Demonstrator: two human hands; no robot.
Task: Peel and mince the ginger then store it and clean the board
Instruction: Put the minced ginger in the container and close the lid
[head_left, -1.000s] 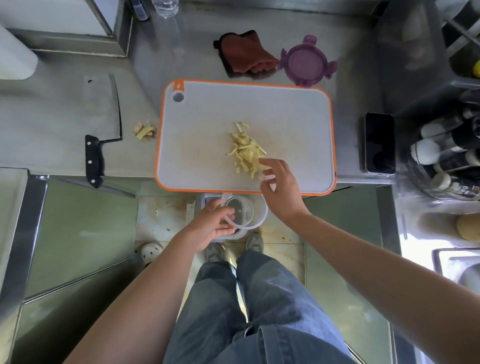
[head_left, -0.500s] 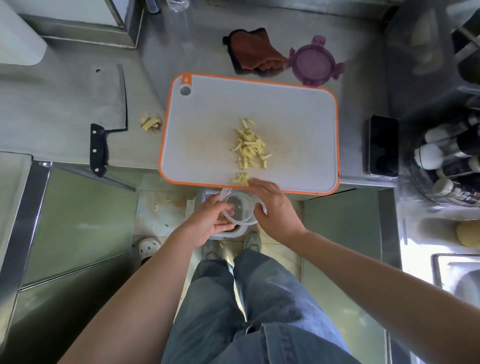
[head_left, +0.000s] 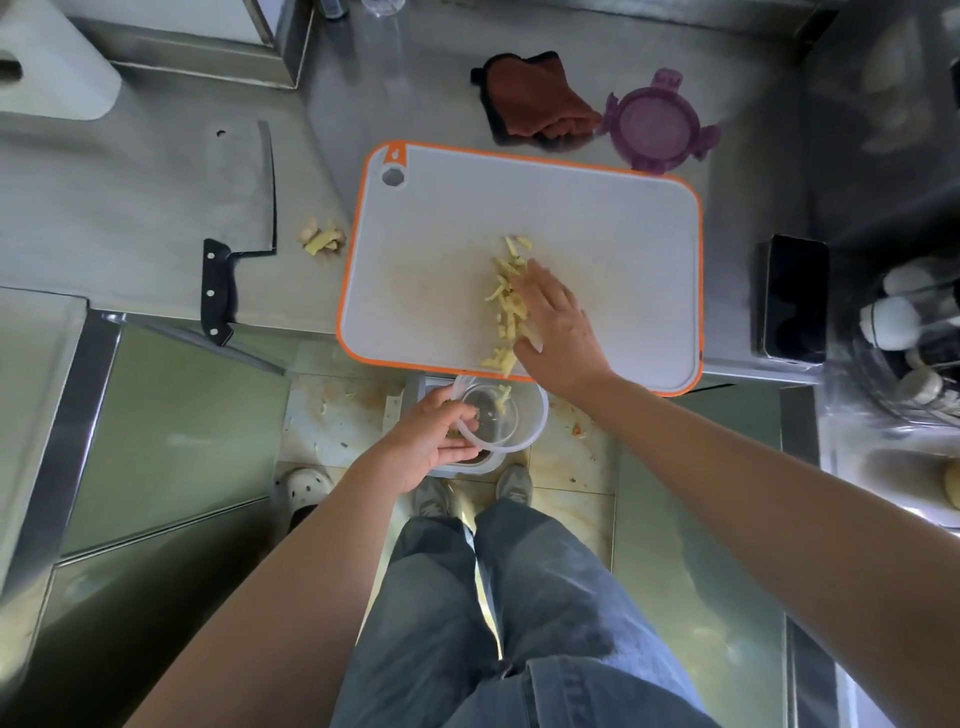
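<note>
A white cutting board (head_left: 597, 234) with an orange rim lies on the steel counter. Cut ginger strips (head_left: 506, 291) lie in a line down its middle, reaching the near edge. My right hand (head_left: 556, 327) lies flat on the board with straight fingers against the right side of the strips. My left hand (head_left: 431, 441) grips the rim of a clear round container (head_left: 511, 421) held just below the board's near edge. A few ginger pieces (head_left: 501, 400) are inside it.
A cleaver (head_left: 244, 208) lies on the counter to the left, with ginger peelings (head_left: 322, 239) beside the board. A brown cloth (head_left: 535, 98) and a purple lid (head_left: 657, 122) sit behind the board. A black phone (head_left: 795, 296) and bottles (head_left: 904, 317) stand on the right.
My right hand went from the board's near edge by the container back up onto the ginger pile. More ginger lies at the edge and in the container.
</note>
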